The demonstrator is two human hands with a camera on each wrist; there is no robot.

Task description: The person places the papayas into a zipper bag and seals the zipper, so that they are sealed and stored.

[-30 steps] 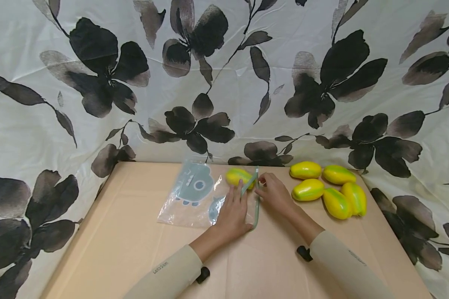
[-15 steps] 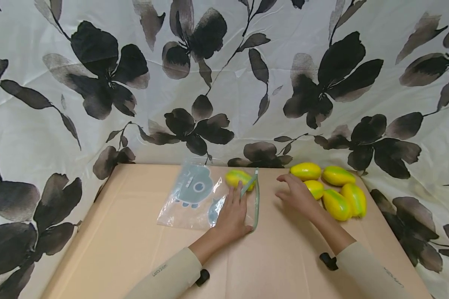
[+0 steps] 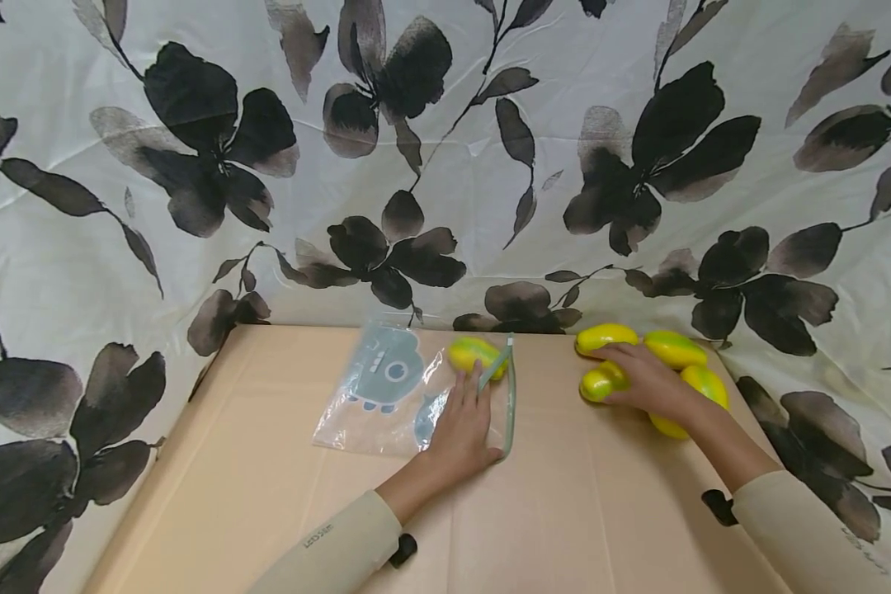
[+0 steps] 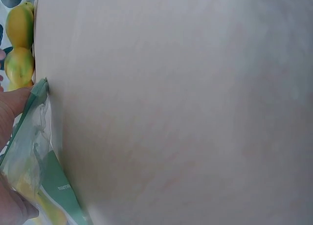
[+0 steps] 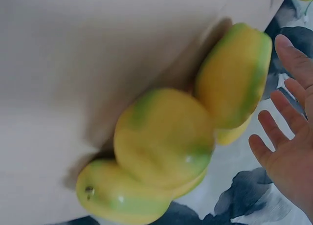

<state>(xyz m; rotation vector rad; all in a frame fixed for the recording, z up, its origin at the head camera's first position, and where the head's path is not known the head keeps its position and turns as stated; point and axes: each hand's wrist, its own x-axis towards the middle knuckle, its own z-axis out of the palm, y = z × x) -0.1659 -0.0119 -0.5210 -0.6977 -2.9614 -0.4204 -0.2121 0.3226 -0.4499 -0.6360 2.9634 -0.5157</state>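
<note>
My left hand [image 3: 464, 421] lies with straight fingers on a clear plastic bag [image 3: 386, 371] printed with blue-grey cartoon shapes. Its thumb touches the bag's green-edged mouth [image 4: 36, 95], seen in the left wrist view. Inside the bag is one yellow-green fruit [image 3: 468, 356], shaped like a mango or small papaya. My right hand [image 3: 649, 379] reaches over the loose fruits, its fingertips around the near-left fruit [image 3: 600, 383]. In the right wrist view the fingers [image 5: 274, 129] are spread beside the fruits, with a gap visible; contact cannot be told.
More of the same fruits cluster around the right hand: one at the back left [image 3: 605, 337], another back right fruit [image 3: 676, 350] and a right-hand fruit [image 3: 707, 386]. They lie on a tan board [image 3: 267, 495]. Behind it hangs a white cloth [image 3: 505, 206] with dark flowers.
My right hand has left the bag's mouth and moved right to the loose fruits. The near-left fruit is now partly under its fingers. The left hand and bag stay put.
</note>
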